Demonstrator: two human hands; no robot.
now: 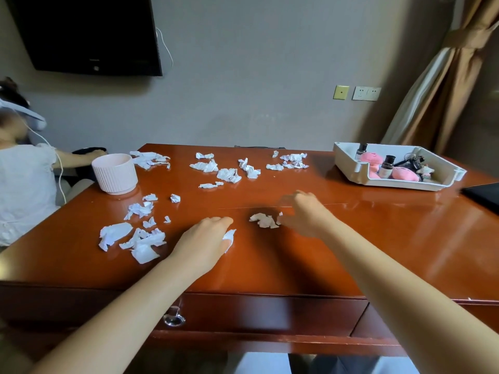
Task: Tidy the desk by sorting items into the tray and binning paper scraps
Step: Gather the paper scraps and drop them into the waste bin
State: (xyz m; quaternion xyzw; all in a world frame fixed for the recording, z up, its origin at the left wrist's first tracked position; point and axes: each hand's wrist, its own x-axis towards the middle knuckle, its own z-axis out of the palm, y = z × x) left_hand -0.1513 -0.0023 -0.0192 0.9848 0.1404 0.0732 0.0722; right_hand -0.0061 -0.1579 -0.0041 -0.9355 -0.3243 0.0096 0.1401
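The right hand (303,211) is smeared by blur; its fingers and grip cannot be read. The left hand (204,240) curls its fingers over a crumpled white paper scrap (229,235), hiding most of it. At 3 o'clock the frame edge cuts a flat black slab (483,195). In the white plastic tray (391,184) at 2 o'clock, a dark tangle (410,162) is too small to name.
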